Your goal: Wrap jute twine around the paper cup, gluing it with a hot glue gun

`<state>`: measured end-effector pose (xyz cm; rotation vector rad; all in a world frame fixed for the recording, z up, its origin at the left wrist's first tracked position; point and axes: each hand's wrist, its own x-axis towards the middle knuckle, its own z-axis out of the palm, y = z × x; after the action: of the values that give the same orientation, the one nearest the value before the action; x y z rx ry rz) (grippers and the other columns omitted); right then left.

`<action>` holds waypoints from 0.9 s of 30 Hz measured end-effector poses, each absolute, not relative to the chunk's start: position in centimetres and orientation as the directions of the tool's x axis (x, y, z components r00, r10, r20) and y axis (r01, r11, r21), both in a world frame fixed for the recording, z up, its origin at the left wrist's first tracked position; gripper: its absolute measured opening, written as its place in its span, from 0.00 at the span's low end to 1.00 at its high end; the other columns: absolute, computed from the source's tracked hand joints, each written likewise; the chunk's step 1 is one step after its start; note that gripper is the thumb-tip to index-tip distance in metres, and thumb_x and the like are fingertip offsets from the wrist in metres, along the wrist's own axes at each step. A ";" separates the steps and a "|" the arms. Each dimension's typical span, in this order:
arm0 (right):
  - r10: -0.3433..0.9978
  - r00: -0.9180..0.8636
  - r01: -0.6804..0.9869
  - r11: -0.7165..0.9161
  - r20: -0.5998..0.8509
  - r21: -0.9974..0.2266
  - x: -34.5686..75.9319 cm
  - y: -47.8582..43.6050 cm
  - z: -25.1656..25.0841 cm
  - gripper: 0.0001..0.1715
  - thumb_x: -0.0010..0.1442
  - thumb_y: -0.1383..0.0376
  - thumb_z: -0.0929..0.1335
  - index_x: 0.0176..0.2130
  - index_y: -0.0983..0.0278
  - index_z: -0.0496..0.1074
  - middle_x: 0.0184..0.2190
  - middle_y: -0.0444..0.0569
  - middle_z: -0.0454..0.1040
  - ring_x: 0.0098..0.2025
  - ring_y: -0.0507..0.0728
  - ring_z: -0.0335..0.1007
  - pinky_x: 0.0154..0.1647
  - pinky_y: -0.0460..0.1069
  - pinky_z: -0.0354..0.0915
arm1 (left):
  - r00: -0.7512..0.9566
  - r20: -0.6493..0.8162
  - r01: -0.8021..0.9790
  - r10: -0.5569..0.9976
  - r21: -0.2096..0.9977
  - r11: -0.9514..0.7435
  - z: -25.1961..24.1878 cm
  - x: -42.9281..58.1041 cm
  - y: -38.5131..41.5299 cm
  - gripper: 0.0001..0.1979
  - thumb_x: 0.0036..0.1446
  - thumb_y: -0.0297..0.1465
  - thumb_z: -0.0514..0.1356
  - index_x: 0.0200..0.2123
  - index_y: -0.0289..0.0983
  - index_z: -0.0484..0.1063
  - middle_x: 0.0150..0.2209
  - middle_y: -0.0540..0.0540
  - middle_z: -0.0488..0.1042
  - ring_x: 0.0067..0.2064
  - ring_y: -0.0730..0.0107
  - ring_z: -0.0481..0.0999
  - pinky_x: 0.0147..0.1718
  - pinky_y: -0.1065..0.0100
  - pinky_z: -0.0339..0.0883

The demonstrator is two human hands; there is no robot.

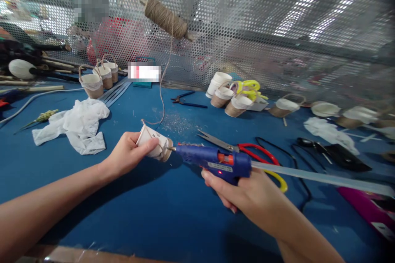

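My left hand (131, 150) is closed round a small white paper cup (151, 136), tilted on its side with its base to the right. Twine (162, 90) runs down to the cup from a spool (166, 17) hung on the mesh; some strands lie around the cup's lower part. My right hand (240, 195) grips a blue hot glue gun (212, 159), whose small red light is lit. The gun's metal nozzle (172, 148) points left and meets or nearly meets the cup near its base. A long clear glue stick (308, 174) sticks out of its back.
Scissors (259, 151) with red and yellow handles lie behind the glue gun. Pliers (189, 102) lie farther back. White lace (77, 121) is heaped at left. Twine-wrapped cups (92, 86) stand back left, more cups (236, 107) back right. Perforated metal mesh (216, 20) bounds the table's back.
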<state>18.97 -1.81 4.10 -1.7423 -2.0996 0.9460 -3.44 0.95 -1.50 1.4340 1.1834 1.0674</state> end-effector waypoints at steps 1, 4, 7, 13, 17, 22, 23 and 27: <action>0.946 -0.251 0.781 0.071 -0.206 -0.621 18.9 -1.9 4.1 0.18 0.52 0.54 0.63 0.19 0.63 0.64 0.10 0.40 0.63 0.14 0.50 0.61 0.17 0.45 0.61 | 0.137 0.039 0.140 0.990 0.988 -0.058 -1.5 -3.4 1.0 0.15 0.50 0.38 0.56 0.26 0.30 0.74 0.26 0.45 0.76 0.27 0.70 0.72 0.28 0.72 0.66; 0.944 -0.263 0.784 0.089 -0.199 -0.614 19.0 -2.0 3.8 0.17 0.51 0.54 0.63 0.20 0.62 0.64 0.10 0.41 0.64 0.13 0.50 0.60 0.15 0.45 0.59 | 0.115 0.013 0.097 0.993 0.995 -0.025 -1.6 -3.3 1.1 0.14 0.50 0.37 0.57 0.26 0.31 0.74 0.25 0.46 0.76 0.25 0.72 0.71 0.26 0.73 0.65; 0.949 -0.258 0.799 0.104 -0.182 -0.592 19.2 -2.0 3.7 0.17 0.51 0.53 0.63 0.19 0.62 0.64 0.10 0.41 0.64 0.13 0.50 0.61 0.15 0.45 0.59 | 0.112 0.002 0.060 0.994 0.998 -0.009 -1.6 -3.3 1.2 0.13 0.49 0.36 0.57 0.26 0.31 0.74 0.25 0.47 0.76 0.25 0.73 0.71 0.26 0.74 0.64; 0.945 -0.294 0.811 0.169 -0.141 -0.559 19.1 -1.9 3.6 0.17 0.51 0.53 0.63 0.20 0.61 0.65 0.10 0.41 0.64 0.13 0.51 0.61 0.13 0.46 0.58 | 0.115 -0.001 0.090 0.993 0.996 -0.009 -1.5 -3.3 1.2 0.14 0.50 0.37 0.57 0.25 0.30 0.73 0.24 0.46 0.76 0.25 0.72 0.71 0.27 0.73 0.64; 0.958 -0.248 0.814 0.124 -0.147 -0.568 19.2 -2.0 3.4 0.17 0.51 0.53 0.63 0.19 0.61 0.67 0.09 0.41 0.63 0.11 0.51 0.60 0.12 0.45 0.59 | 0.133 0.035 0.146 0.991 0.988 -0.055 -1.1 -3.2 0.9 0.14 0.51 0.36 0.56 0.26 0.30 0.74 0.26 0.46 0.77 0.27 0.71 0.71 0.28 0.73 0.64; 0.950 -0.283 0.800 0.157 -0.133 -0.579 19.5 -1.9 3.3 0.19 0.52 0.52 0.62 0.19 0.62 0.66 0.08 0.40 0.63 0.11 0.50 0.60 0.13 0.45 0.59 | 0.144 0.103 0.224 0.984 0.965 -0.134 -0.9 -3.2 0.6 0.14 0.52 0.35 0.54 0.26 0.31 0.74 0.26 0.46 0.76 0.27 0.71 0.71 0.27 0.74 0.64; 0.953 -0.275 0.803 0.153 -0.131 -0.576 19.5 -1.8 3.4 0.19 0.52 0.52 0.62 0.19 0.62 0.65 0.09 0.40 0.63 0.12 0.50 0.61 0.14 0.45 0.59 | 0.152 0.117 0.231 0.981 0.961 -0.151 -1.0 -3.3 0.6 0.14 0.52 0.34 0.54 0.26 0.31 0.74 0.27 0.46 0.76 0.27 0.71 0.71 0.27 0.74 0.64; 0.962 -0.226 0.810 0.099 -0.152 -0.578 19.4 -1.6 3.8 0.20 0.51 0.51 0.62 0.18 0.62 0.64 0.10 0.41 0.64 0.13 0.50 0.62 0.16 0.46 0.61 | 0.206 0.179 0.257 0.962 0.939 -0.230 -1.0 -3.4 0.4 0.13 0.53 0.34 0.53 0.27 0.32 0.73 0.27 0.46 0.76 0.28 0.70 0.71 0.26 0.74 0.64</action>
<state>19.43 -1.62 3.77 -1.7620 -2.1140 0.8269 -3.36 0.44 -1.01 1.6543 1.1657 1.0740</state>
